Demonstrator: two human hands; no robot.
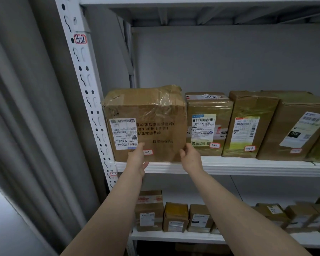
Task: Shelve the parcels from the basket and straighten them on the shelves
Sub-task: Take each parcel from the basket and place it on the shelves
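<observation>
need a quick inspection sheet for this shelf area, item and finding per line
surface: white metal shelf board, parcels standing in a row along it
job's things: large brown cardboard parcel at the row's left end, label facing out; tape-wrapped brown parcel beside it; basket not in view
clutter: nothing seen
hands: left hand touches the large parcel's front; right hand grips its lower right corner
cables: nothing seen
surroundings: grey curtain left of the white perforated upright; small brown parcels on the shelf below
</observation>
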